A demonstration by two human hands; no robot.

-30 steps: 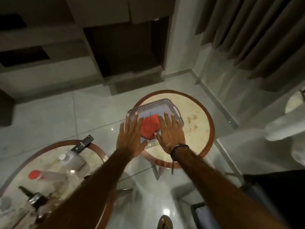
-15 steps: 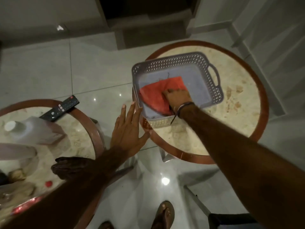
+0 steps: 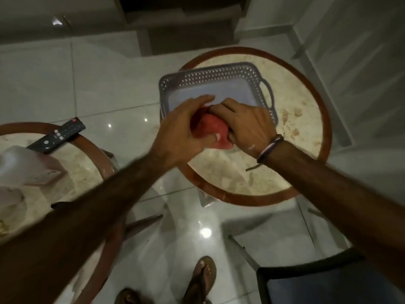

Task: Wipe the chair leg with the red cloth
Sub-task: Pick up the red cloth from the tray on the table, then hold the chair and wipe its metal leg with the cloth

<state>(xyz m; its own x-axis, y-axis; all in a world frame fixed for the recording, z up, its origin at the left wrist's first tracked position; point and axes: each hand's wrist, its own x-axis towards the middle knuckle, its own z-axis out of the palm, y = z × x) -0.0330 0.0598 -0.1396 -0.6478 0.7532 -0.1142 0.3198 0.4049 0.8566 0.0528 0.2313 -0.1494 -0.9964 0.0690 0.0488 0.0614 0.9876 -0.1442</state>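
The red cloth (image 3: 208,130) is bunched up between both my hands, just above the near edge of a grey perforated basket (image 3: 217,81). My left hand (image 3: 182,130) cups the cloth from the left with its thumb pressed on it. My right hand (image 3: 245,126), with a band on the wrist, grips the cloth from the right. A dark chair (image 3: 328,281) sits at the bottom right, and a thin metal leg (image 3: 243,251) slants down from its near corner to the floor.
The basket stands on a round marble-topped table with a wooden rim (image 3: 324,119). A second round table (image 3: 92,150) on the left carries a remote control (image 3: 59,134) and a white container (image 3: 26,165). My sandalled foot (image 3: 201,279) is on the glossy tiled floor.
My left hand has moved right from beside the table onto the cloth. My right hand has gathered the flat cloth into a bunch and raised it to the basket's near edge.
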